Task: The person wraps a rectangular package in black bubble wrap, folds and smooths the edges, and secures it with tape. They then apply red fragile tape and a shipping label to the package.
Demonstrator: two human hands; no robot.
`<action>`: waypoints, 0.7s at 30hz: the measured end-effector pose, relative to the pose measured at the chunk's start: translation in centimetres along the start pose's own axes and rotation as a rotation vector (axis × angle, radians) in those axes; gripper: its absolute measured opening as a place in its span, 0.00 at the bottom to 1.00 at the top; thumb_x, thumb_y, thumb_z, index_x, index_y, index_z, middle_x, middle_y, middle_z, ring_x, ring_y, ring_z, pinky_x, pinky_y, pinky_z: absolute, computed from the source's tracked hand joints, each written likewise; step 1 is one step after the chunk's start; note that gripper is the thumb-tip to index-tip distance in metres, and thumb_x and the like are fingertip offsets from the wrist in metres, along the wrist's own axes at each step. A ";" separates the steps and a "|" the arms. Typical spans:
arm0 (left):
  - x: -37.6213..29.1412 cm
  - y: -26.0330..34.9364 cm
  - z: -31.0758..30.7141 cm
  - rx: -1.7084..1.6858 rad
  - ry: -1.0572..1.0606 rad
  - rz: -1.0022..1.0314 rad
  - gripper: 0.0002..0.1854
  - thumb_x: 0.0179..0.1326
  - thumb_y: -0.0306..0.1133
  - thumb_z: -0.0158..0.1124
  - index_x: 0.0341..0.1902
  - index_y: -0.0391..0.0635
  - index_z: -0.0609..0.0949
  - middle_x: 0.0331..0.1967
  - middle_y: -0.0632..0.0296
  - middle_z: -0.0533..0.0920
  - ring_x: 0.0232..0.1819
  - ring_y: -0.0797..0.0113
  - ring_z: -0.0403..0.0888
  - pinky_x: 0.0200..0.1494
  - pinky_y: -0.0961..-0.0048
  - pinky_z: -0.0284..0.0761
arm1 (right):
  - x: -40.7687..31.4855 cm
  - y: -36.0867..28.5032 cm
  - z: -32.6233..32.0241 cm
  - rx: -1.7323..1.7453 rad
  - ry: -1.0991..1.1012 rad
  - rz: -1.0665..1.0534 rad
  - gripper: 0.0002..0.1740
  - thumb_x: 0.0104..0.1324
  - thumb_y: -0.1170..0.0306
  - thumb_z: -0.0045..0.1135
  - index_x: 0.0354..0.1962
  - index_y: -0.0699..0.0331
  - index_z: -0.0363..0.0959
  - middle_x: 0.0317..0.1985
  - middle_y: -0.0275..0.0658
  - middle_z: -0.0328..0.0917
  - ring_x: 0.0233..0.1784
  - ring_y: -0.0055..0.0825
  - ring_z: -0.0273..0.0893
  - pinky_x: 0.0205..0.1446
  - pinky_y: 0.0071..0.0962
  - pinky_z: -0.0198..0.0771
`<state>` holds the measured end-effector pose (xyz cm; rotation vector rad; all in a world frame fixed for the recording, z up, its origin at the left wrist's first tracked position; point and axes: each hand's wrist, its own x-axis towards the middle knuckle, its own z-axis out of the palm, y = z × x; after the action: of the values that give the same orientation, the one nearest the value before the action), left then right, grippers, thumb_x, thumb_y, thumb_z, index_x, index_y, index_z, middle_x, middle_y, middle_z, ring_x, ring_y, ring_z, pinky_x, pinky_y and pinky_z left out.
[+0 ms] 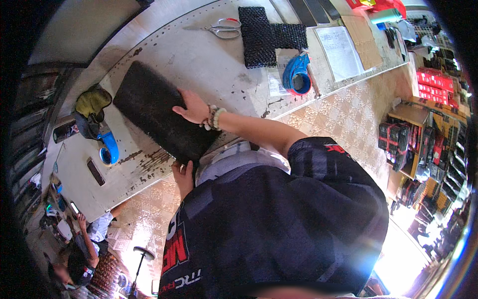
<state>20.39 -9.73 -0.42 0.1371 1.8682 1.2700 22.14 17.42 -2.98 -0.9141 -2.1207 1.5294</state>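
Observation:
A flat black rectangular piece (pixel 160 112) lies aslant on the worn light worktable (pixel 216 78), its near end against my body. My right hand (pixel 192 107) rests on its right edge, thumb spread over the black surface, with beaded bracelets at the wrist. At its near end, my left hand (pixel 183 177) holds the lower edge between thumb and fingers; part of that hand is hidden by my shirt. Left of the piece are a blue tape dispenser (pixel 109 149) and a dark and olive cloth item (pixel 91 108).
Scissors (pixel 226 30), black bubble wrap (pixel 257 39), a second blue tape dispenser (pixel 297 74), a written sheet (pixel 340 52) and cardboard (pixel 360 43) lie on the far right. A phone-like object (pixel 65 131) lies at left. Another person (pixel 87 258) is at the lower left. Shelves with boxes (pixel 403 138) stand at right.

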 end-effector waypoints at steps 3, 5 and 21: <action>0.9 0.3 -1.3 -0.044 0.011 -0.217 0.34 0.63 0.40 0.64 0.65 0.38 0.59 0.59 0.47 0.67 0.57 0.57 0.70 0.56 0.63 0.71 | 0.4 -0.5 -0.8 -0.058 0.072 -0.075 0.41 0.59 0.56 0.60 0.62 0.71 0.55 0.58 0.58 0.64 0.63 0.53 0.60 0.65 0.44 0.57; 1.9 1.2 -1.9 0.122 -0.011 -0.045 0.36 0.64 0.44 0.62 0.67 0.38 0.58 0.62 0.45 0.64 0.61 0.54 0.66 0.61 0.61 0.66 | -1.7 -0.6 -3.8 -0.404 0.438 -0.153 0.42 0.57 0.58 0.63 0.62 0.70 0.55 0.60 0.57 0.62 0.64 0.53 0.59 0.65 0.45 0.57; 10.0 10.2 -3.4 0.551 0.321 0.144 0.52 0.56 0.44 0.69 0.73 0.41 0.44 0.72 0.43 0.48 0.72 0.42 0.46 0.70 0.51 0.52 | -5.9 8.5 -24.2 -0.757 0.951 0.722 0.26 0.59 0.60 0.61 0.47 0.71 0.64 0.48 0.54 0.68 0.53 0.51 0.69 0.55 0.46 0.67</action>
<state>8.17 -2.13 2.41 0.3836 2.4933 0.8712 44.10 31.88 -2.23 -2.2576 -1.6214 0.2000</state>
